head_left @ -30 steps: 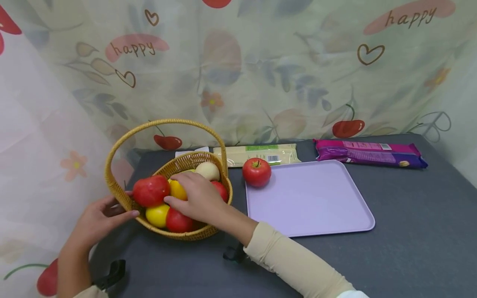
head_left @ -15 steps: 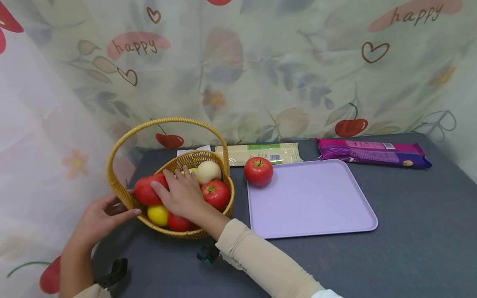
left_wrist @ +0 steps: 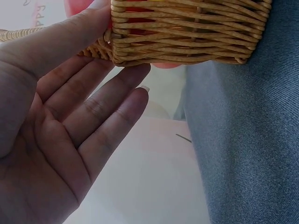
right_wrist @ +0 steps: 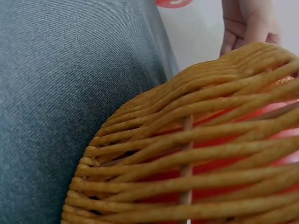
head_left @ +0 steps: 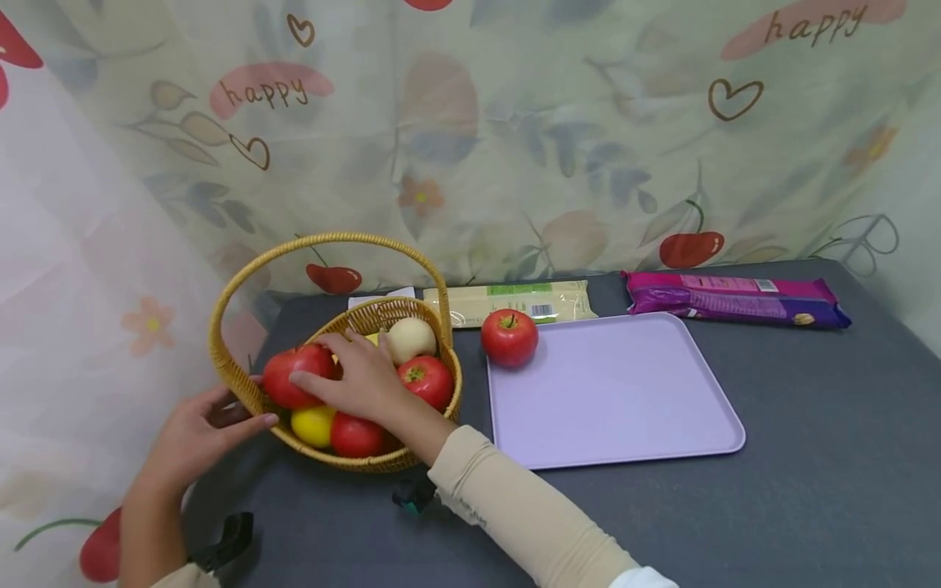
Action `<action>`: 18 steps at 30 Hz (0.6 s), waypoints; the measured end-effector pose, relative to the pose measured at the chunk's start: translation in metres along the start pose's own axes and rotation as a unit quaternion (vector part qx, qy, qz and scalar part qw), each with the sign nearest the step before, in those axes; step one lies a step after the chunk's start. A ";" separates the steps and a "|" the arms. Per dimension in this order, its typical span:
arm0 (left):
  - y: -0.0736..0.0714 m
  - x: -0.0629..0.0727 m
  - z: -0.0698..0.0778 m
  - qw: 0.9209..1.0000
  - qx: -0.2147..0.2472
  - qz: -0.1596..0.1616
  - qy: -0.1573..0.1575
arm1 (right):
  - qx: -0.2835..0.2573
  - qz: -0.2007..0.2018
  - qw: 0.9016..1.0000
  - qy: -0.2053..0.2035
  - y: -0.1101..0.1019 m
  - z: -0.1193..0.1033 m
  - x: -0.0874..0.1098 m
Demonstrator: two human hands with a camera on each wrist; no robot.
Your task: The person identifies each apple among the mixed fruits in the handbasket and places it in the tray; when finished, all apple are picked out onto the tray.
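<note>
A wicker basket [head_left: 371,464] with a tall handle holds several fruits. My left hand [head_left: 187,437] grips its left side near the handle's foot, with the thumb in front and the fingers behind. In the left wrist view, the fingertips of that hand [left_wrist: 88,98] meet the woven wall. Over the basket, my right hand [head_left: 367,388] holds a red apple [head_left: 283,380] at the left, thumb on its near side and fingers behind. Around it lie a yellow fruit [head_left: 312,426], two more red apples [head_left: 426,382] and a pale round fruit [head_left: 410,339]. The right wrist view shows mostly wicker.
A lilac tray [head_left: 617,392] lies right of the basket, with a red apple [head_left: 510,337] at its far left corner. Behind stand a cream packet [head_left: 515,302] and a purple packet [head_left: 735,300]. A printed curtain [head_left: 515,147] closes off the back of the dark table [head_left: 823,457].
My right hand has moved left across the basket from the middle fruits onto the left red apple, uncovering the right-hand apple. My left hand stays on the basket.
</note>
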State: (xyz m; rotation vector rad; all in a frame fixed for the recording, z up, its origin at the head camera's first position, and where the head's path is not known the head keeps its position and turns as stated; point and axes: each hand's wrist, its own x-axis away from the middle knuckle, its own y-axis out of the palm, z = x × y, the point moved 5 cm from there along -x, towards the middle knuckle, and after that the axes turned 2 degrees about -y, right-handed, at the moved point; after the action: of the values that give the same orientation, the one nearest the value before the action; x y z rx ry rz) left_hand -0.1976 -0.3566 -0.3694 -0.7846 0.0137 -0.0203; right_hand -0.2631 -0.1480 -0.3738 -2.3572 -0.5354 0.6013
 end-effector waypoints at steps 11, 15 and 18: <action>0.003 0.002 -0.002 0.999 0.025 0.005 0.019 | -0.016 0.001 1.000 -0.024 0.000 0.001 0.001; 0.003 0.003 -0.002 0.999 0.044 0.003 0.026 | -0.009 -0.014 0.999 -0.044 0.002 0.000 0.003; 0.004 0.003 -0.001 0.998 0.048 0.002 0.032 | -0.033 -0.016 0.998 -0.056 0.001 -0.002 0.005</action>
State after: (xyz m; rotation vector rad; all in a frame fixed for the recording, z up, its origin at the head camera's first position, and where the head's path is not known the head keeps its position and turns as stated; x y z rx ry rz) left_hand -0.1946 -0.3545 -0.3729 -0.6881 0.0740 -0.0417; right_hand -0.2576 -0.1471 -0.3750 -2.3824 -0.6512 0.7148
